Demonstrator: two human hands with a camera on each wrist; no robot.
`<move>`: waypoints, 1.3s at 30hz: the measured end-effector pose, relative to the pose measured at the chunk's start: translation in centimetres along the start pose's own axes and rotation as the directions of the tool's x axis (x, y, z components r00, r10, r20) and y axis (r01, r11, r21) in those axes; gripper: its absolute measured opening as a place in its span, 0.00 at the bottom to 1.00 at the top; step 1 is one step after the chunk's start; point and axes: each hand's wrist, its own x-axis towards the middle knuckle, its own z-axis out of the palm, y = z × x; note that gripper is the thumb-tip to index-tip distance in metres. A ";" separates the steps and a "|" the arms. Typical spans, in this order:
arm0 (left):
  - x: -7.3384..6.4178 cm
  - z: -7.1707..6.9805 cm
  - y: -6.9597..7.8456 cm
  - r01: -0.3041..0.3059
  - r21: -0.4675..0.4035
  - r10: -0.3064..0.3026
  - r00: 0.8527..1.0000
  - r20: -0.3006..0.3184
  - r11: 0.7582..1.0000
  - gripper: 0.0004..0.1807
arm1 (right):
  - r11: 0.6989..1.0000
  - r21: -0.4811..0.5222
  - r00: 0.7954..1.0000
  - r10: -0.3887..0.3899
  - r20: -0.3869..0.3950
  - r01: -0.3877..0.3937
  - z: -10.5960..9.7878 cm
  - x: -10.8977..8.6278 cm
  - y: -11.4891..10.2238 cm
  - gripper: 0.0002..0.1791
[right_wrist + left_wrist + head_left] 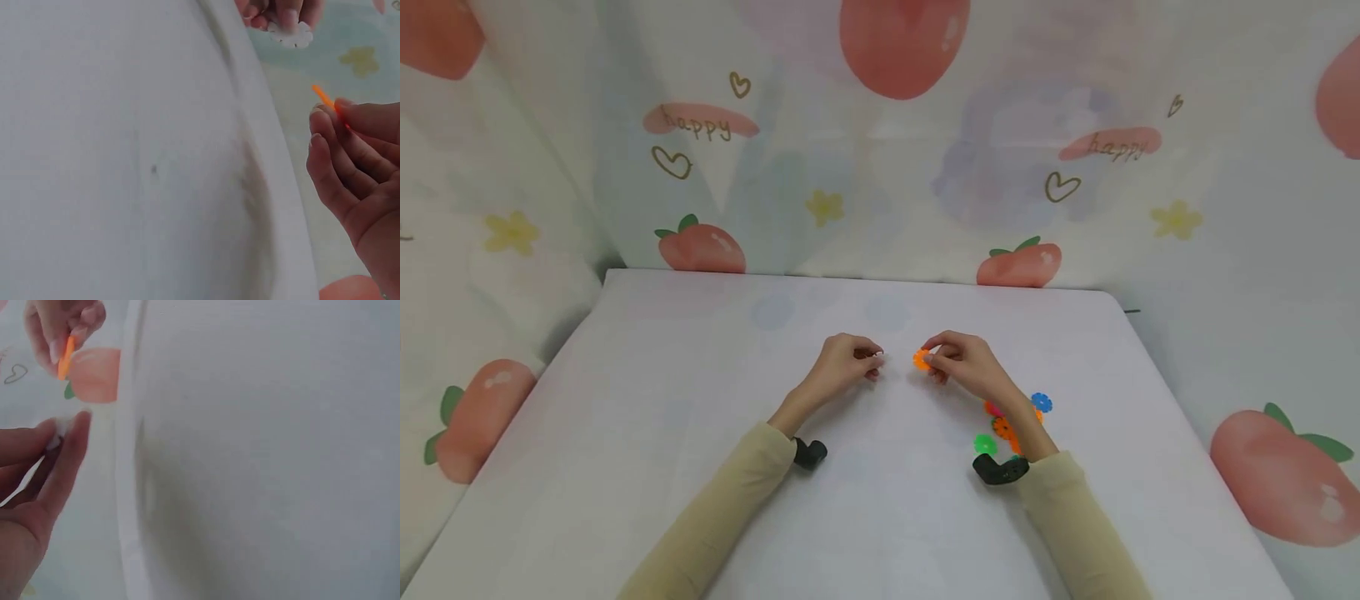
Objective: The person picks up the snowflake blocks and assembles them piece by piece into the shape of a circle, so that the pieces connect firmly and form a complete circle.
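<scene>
Leaving a gap inside table edges [880, 282], left hand [845, 362] pinches a white disc [297, 39], right hand [967, 364] an orange disc [920, 360].

The white table [880, 517] carries a cluster of small notched discs [1002, 428] in green, blue, orange and pink.

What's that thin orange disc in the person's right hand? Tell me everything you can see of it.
The thin, bright-orange disc looks like plastic and is round with a notched rim. The head view shows part of its face, while fingers hide the rest; both wrist views catch it nearly edge-on, as a narrow strip. The right hand pinches it between thumb and fingers, raised off the white tabletop. Nothing else appears to touch it.
</scene>
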 end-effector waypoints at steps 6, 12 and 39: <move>-1.5 -0.6 -0.7 -0.066 -0.096 0.053 0.990 -0.132 0.993 0.08 | 0.986 0.165 0.999 0.003 0.037 -0.009 2.0 1.1 -1.7 0.13; -2.4 -0.8 -0.9 -0.093 -0.152 0.064 0.980 -0.186 0.984 0.08 | 0.967 0.254 0.999 0.008 0.043 -0.019 3.3 1.8 -2.4 0.13; -4.0 -2.6 0.0 0.088 -0.319 -0.074 0.996 0.056 0.943 0.18 | 0.970 0.244 0.994 -0.048 0.099 0.022 4.8 1.7 -4.0 0.07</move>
